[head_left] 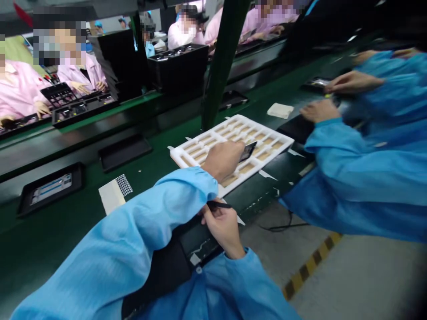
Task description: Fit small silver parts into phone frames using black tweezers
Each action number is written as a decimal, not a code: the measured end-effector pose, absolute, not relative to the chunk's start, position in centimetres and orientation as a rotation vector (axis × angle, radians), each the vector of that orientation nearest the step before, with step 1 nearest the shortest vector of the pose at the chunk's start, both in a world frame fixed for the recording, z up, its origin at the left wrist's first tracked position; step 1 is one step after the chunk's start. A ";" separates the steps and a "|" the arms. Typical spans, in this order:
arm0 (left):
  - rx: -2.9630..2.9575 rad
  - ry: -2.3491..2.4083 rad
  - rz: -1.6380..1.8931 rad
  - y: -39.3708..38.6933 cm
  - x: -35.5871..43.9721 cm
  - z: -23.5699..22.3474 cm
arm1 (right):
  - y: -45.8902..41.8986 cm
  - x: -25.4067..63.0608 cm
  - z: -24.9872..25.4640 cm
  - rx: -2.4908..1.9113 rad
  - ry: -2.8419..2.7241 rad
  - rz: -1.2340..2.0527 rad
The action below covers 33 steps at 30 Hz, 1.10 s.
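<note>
Left hand: this one of the hands (223, 160) grasps the dark flat rectangular piece (247, 152), fingers partly hidden.
Dark piece: between 2 and 3 o'clock from the left hand, 1 o'clock from the right, above the white rectangular compartment tray (255, 167); contact cannot be told.
Right hand: clenched (224, 222) on a slim black tool (218, 204), just off the tray's near edge.
Table: dark green (153, 165); one shallow black rectangular tray (125, 152) at 9 o'clock from the white tray, a cream folded cloth (280, 110) at 2.
Room: a blue-sleeved co-worker (353, 155) at 3 o'clock, pink-clad people (82, 73) from 10 to 12.
</note>
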<state>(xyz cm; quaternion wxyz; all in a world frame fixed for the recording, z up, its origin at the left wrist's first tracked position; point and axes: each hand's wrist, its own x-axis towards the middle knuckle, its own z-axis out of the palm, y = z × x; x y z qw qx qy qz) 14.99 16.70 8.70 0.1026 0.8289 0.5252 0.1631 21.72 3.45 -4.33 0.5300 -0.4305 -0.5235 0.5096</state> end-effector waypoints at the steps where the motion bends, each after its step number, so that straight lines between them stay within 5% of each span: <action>1: 2.452 1.584 0.493 16.3 14.3 9.5 | 3.3 21.7 -4.1 -1.028 -1.238 1.217; 8: 2.544 1.512 1.013 8.0 4.6 13.3 | 2.3 22.4 -3.4 -1.098 -1.190 1.163; 19: 2.345 1.724 0.548 -8.9 -5.9 6.1 | 1.9 22.0 -3.7 -1.216 -1.345 1.142; 33: 2.410 1.783 0.495 -11.1 -5.7 4.0 | 2.0 21.4 -3.8 -1.278 -1.300 1.095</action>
